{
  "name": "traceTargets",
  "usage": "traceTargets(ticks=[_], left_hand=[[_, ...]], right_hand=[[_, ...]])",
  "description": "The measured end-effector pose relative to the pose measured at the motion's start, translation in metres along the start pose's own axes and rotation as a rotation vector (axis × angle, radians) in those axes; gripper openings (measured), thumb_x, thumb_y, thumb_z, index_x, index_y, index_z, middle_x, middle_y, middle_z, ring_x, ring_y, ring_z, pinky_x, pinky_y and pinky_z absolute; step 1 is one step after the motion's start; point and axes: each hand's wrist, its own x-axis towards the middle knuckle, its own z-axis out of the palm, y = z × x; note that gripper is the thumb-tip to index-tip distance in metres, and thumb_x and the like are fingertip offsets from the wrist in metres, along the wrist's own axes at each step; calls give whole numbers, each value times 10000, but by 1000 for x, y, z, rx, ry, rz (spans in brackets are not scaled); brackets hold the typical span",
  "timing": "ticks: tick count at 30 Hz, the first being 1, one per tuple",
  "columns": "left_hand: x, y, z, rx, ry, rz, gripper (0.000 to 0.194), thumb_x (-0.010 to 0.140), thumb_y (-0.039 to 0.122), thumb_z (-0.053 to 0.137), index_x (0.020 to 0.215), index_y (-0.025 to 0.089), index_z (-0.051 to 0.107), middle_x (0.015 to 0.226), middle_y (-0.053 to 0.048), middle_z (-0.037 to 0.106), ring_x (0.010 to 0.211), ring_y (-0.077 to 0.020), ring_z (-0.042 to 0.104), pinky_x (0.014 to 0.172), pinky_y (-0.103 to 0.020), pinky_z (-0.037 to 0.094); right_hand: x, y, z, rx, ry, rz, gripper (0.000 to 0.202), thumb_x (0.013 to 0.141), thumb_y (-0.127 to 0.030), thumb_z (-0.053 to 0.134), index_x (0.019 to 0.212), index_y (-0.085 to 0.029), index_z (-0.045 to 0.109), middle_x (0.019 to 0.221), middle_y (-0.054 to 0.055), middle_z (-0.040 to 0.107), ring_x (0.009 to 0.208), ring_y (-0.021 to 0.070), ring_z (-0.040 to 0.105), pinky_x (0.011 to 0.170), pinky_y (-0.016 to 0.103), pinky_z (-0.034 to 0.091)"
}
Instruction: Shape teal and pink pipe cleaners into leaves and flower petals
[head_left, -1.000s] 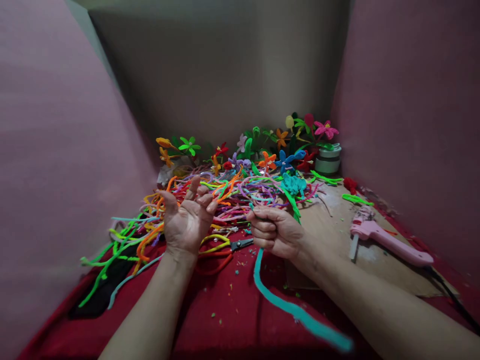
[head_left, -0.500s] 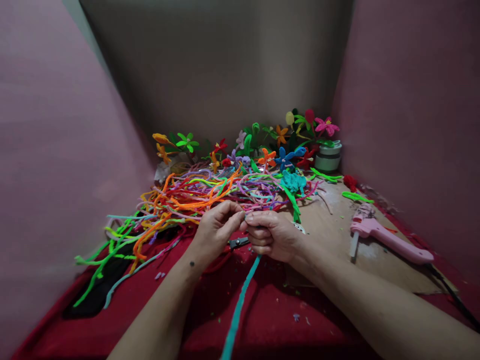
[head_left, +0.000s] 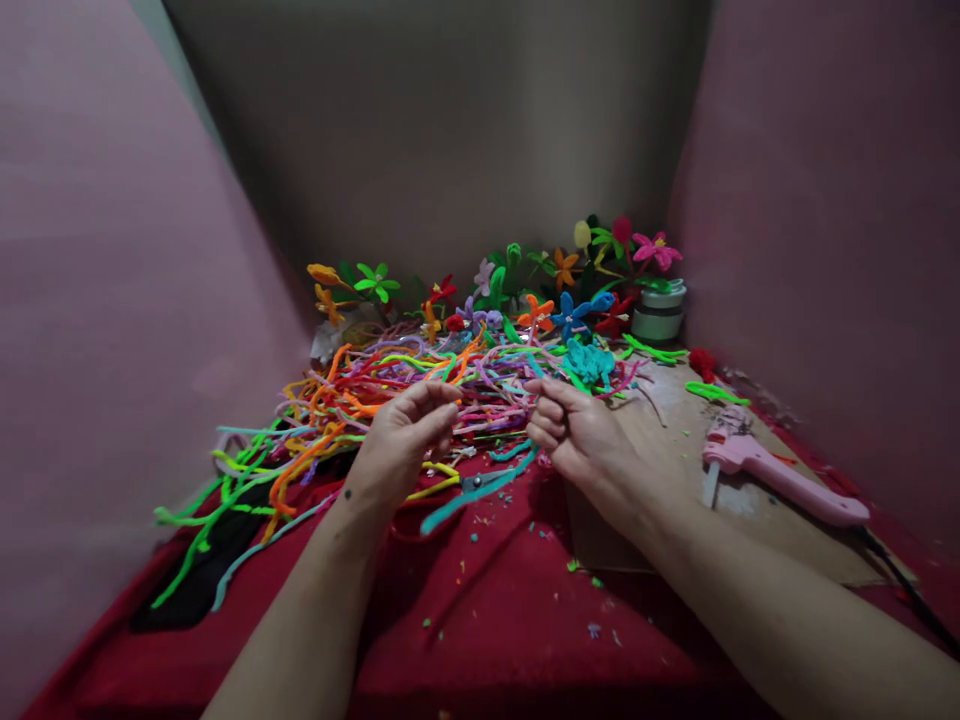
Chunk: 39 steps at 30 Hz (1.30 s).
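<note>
My right hand [head_left: 574, 430] is closed round a teal pipe cleaner [head_left: 476, 500], whose long end hangs out below the fist and slants down to the left. Apart from it, my left hand [head_left: 416, 430] has thumb and forefinger pinched together; anything between them is too small to see. Below and between the hands lie cutters with yellow handles [head_left: 442, 487], partly behind the teal pipe cleaner. A bunched teal flower-like piece [head_left: 590, 362] rests just beyond my right hand.
A heap of coloured pipe cleaners [head_left: 300, 440] spreads behind and left. Pipe-cleaner flowers [head_left: 571, 315] and a lidded jar [head_left: 658, 312] stand at the back. A pink glue gun [head_left: 787, 483] rests on cardboard [head_left: 637, 535]. Scraps dot the red cloth [head_left: 480, 640].
My hands have moved apart, the left to the left and the right slightly right and up. The pipe cleaner's hanging end swung up and left; the cutters now show more.
</note>
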Motion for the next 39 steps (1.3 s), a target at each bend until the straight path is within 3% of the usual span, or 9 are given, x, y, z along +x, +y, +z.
traceTargets(ticks=[3,6,10,13,16,20,24,30,39], left_hand=[[-6,9,-1,163,-272,-82,392,676,181,677,1057,205,591,732,19,561,563,-64,499,475,-157,371],[-10,8,3,185,-359,-91,475,660,169,700,1117,238,591,835,-2,602,671,-92,552,569,-181,424],[-7,-4,6,-18,-178,-10,152,743,271,644,838,156,672,675,-1,598,541,-71,526,511,-186,410],[-4,-8,8,-280,-103,-21,169,768,289,618,807,133,670,618,6,577,468,-55,498,461,-183,388],[-3,-7,10,-426,-114,-56,173,757,276,630,819,120,667,606,1,578,466,-52,500,475,-185,405],[-5,-8,12,-348,-184,-99,185,738,284,650,813,117,672,579,4,574,438,-44,487,435,-162,375],[-6,-10,14,-184,-164,-127,194,710,282,677,813,118,676,551,23,552,393,-15,437,377,-125,305],[-5,-12,19,-155,42,-89,224,686,285,689,821,125,611,604,0,622,409,-49,498,356,-136,354],[-5,-7,20,16,157,-43,178,666,262,672,714,123,571,560,1,610,425,-101,550,338,-176,392]], right_hand=[[6,-14,-1,65,125,-94,167,839,-144,449,700,-114,536,425,-95,232,349,29,163,335,161,148],[8,-20,-2,78,205,-126,215,854,-134,422,660,-117,513,419,-90,249,338,27,165,324,164,149],[9,-21,-4,121,183,-130,220,859,-180,423,674,-128,529,412,-73,312,330,38,243,320,164,227],[10,-19,-7,206,70,-89,266,882,-266,365,760,-147,569,530,6,522,474,106,494,443,234,434],[11,-10,-11,144,-67,55,218,862,-202,373,821,-174,586,650,29,614,623,144,587,555,288,499],[6,8,-14,-47,-255,368,135,800,-194,508,856,-125,610,668,56,625,578,154,594,511,291,496],[-1,15,-13,-306,-456,347,145,727,-211,625,847,-129,615,608,0,595,434,80,523,397,187,412],[-12,15,-1,-651,-202,60,169,690,-261,645,621,-143,546,455,-46,498,337,57,407,332,187,297],[-16,18,3,-714,-131,-46,161,688,-256,618,591,-157,535,413,-64,460,329,47,354,335,189,236]])
